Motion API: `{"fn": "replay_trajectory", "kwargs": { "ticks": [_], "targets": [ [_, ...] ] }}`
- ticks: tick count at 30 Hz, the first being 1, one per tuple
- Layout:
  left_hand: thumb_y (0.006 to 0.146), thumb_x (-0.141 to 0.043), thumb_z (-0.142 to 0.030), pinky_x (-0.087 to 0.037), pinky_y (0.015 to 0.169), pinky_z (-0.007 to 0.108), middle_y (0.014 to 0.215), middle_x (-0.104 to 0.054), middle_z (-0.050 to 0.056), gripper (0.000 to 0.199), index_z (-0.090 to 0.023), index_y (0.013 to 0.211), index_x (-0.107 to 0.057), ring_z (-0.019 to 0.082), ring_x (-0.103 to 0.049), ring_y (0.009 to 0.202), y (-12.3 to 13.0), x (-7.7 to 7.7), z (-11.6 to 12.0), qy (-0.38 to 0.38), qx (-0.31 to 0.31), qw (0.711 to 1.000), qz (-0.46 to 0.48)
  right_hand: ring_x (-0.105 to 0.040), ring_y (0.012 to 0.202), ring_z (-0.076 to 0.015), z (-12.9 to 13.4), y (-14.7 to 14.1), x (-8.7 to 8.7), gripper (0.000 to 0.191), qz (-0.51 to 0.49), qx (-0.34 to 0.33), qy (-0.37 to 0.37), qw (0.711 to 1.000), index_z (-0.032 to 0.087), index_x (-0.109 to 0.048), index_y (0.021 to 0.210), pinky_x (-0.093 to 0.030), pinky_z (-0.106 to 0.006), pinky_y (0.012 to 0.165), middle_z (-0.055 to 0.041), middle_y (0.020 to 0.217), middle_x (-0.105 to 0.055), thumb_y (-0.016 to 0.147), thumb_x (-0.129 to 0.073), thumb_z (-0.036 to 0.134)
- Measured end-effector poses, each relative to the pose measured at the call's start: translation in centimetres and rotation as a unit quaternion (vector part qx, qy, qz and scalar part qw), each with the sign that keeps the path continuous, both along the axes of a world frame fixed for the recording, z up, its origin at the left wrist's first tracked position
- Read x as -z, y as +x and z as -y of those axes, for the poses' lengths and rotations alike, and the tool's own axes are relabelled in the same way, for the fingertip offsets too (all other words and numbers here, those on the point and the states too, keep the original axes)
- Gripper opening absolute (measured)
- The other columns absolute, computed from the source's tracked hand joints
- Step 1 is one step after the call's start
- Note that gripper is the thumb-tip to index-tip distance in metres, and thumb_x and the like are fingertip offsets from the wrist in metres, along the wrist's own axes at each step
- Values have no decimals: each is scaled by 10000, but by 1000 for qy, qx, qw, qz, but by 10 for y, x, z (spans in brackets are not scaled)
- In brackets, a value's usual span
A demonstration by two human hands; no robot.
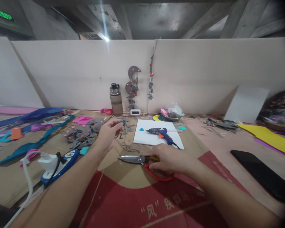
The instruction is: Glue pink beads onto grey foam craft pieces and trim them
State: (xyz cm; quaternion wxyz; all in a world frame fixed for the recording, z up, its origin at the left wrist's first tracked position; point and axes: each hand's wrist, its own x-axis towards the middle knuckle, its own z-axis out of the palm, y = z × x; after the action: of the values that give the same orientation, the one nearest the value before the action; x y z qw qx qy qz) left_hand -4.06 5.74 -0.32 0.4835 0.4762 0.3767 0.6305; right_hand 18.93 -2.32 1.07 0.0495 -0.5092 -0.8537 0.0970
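Two hands busy: left hand (108, 133) pinches thin grey cord (123, 126) w/ closed grip, raised over desk (123, 177). Right hand (167, 161) curls onto red-handled scissors (142, 160), flat on desk, blades shut. Judgement: keep cord taut, lift scissors w/ blades pointing away from left fingers.

Under my right grip (167, 161) the scissors (142, 162) show glossy steel blades and smooth red plastic handles, lying on the matt brown cardboard tabletop (123, 177), while beyond the scissors a glossy blue plastic glue gun (161, 133) rests on matt white board (156, 136).
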Motion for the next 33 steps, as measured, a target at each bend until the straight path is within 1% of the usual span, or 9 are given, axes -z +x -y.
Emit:
{"fn": "replay_trajectory", "kwargs": {
  "ticks": [4,8,12,15,18,22,24,27,33],
  "targets": [
    [632,-718,-298,-393,523,207,638,-585,-8,258,-132,805,-623,81,-515,544,10,2,9,7,18,999,-37,-591,813,-161,-4,-8,2,233,-127,-6,70,989,217,-690,835,-418,-253,737,-44,845,-663,828,-514,370],
    [662,-688,-281,-391,545,226,649,-604,3,214,-152,831,-659,102,-513,568,27,-5,31,19,27,994,-106,-555,973,-149,-7,-21,13,248,-351,65,125,926,201,-577,1015,-418,-278,853,-47,1056,-618,826,-524,352],
    [675,-666,-257,-402,593,241,722,-648,30,127,-183,773,-698,139,-546,645,41,-14,55,51,9,976,-210,-425,1212,-171,-7,-29,24,574,-429,45,56,900,245,-371,1277,-356,-334,979,-70,1326,-458,761,-608,328],
    [682,-660,-252,-402,597,241,760,-656,33,112,-190,769,-692,140,-554,660,42,-15,58,80,-15,973,-216,-501,1134,-169,-7,-30,29,644,-454,-12,-68,888,237,-272,1337,-433,-314,878,-90,1263,-517,779,-588,304],
    [681,-658,-247,-358,509,216,615,-602,-1,124,-182,786,-647,100,-499,537,34,-12,44,70,-23,992,-105,-582,957,-153,-9,-28,34,483,-415,-22,-127,901,215,-391,1260,-458,-295,793,-66,1100,-608,810,-549,297],
    [645,-662,-190,-349,453,180,707,-636,22,146,-151,767,-593,76,-526,533,17,-12,20,27,-34,998,50,-530,1013,-201,-9,-24,35,429,-251,17,-15,968,208,-525,1156,-407,-351,862,-73,1107,-589,778,-593,398],
    [656,-643,-161,-388,467,168,741,-651,30,133,-149,774,-583,80,-564,568,7,-13,11,14,-39,995,92,-500,1039,-229,-6,-22,32,420,-161,33,56,985,199,-559,1113,-387,-371,874,-93,1105,-570,773,-588,444],
    [662,-614,-124,-434,495,158,741,-659,30,112,-146,764,-572,92,-610,622,-7,-15,2,8,-68,988,139,-514,1007,-247,0,-17,22,400,-41,41,102,993,182,-568,1105,-398,-367,833,-122,1063,-564,808,-533,449],
    [690,-602,-156,-524,630,255,765,-667,46,101,-155,779,-553,155,-650,736,-26,-17,-10,69,-120,980,146,-589,800,-241,8,-5,8,396,93,-3,35,995,268,-558,1142,-398,-295,607,-95,951,-606,805,-472,459]
  ]
}}
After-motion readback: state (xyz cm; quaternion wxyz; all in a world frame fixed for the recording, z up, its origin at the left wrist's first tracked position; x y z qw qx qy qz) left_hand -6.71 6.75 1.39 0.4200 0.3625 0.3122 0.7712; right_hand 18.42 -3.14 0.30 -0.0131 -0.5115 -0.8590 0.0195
